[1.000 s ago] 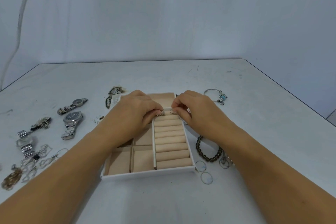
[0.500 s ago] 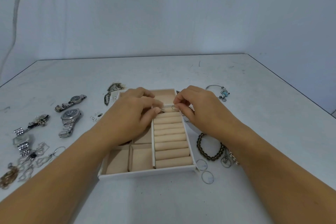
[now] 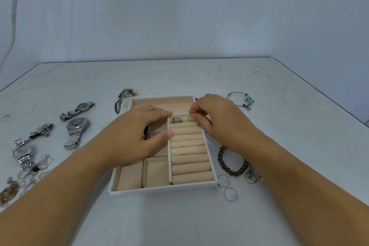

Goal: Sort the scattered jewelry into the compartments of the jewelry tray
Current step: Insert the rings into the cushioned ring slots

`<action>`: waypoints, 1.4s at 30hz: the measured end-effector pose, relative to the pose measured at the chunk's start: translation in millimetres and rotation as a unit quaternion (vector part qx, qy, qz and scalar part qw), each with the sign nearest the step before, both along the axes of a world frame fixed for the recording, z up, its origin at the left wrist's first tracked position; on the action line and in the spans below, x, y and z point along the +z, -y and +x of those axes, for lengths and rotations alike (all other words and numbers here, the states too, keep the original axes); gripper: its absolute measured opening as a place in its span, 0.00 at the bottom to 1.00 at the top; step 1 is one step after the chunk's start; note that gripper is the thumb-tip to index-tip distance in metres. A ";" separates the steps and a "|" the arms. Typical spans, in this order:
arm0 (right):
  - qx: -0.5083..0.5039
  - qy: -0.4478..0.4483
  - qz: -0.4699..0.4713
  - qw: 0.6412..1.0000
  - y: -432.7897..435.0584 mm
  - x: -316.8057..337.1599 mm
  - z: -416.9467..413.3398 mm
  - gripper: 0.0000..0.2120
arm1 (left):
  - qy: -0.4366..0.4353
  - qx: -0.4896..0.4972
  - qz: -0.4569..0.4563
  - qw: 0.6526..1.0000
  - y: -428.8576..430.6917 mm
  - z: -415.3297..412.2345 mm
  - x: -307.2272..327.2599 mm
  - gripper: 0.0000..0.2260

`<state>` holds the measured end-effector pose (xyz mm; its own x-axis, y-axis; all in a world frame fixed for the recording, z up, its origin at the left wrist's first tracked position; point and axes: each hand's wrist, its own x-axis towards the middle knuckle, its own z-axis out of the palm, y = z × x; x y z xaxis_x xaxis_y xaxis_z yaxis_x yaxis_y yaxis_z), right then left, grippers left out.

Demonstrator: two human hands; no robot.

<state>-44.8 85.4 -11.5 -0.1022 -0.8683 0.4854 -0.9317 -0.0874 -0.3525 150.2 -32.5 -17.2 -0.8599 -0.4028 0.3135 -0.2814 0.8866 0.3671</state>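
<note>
Jewelry tray (image 3: 159, 191) lies on the white table (image 3: 179, 223), its padded square cells on the left and a column of ring rolls on the right. The two nearest cells, at 6 o'clock, hold nothing.

Off the tray's near right corner, at 4 o'clock, lie two thin hoops (image 3: 230, 194). At 8 o'clock there is a tangle of chains (image 3: 12, 191). A dark bead bracelet (image 3: 232, 167) lies at 3 o'clock, just beside the tray wall and partly under the right wrist.

The left hand (image 3: 137, 138) rests flat over the middle left cells, fingers relaxed and gripping nothing, thumb tip on the divider. At the far end of the rolls a twisted ring (image 3: 176, 120) sits upright in the slot, apart from both hands. Just to its right, the right hand (image 3: 219, 122) pinches a thin ring (image 3: 190, 118) between thumb and forefinger, at the same slot.

At 9 o'clock lies a steel watch (image 3: 76, 132), with a smaller watch (image 3: 78, 108) beyond it. A bangle (image 3: 244, 101) with a blue charm lies at 1 o'clock.
</note>
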 end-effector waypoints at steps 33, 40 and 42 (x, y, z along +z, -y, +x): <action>-0.089 0.036 0.183 0.978 -39.5 21.5 -38.9 0.06 | 0.013 0.004 0.003 1.000 -32.3 -63.1 31.3 0.15; -0.075 0.028 0.212 0.974 -33.8 10.1 -40.1 0.09 | 0.063 0.018 0.017 0.998 -33.8 -86.7 20.8 0.11; -0.079 0.030 0.222 0.971 -35.1 11.8 -44.4 0.07 | 0.065 0.020 0.021 0.998 -35.0 -86.6 19.9 0.10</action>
<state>-89.2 120.4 0.2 -0.2672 -0.9620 0.0557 -0.8978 0.2275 -0.3771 63.6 2.5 2.7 -0.8754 -0.4472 0.1835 -0.3630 0.8589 0.3613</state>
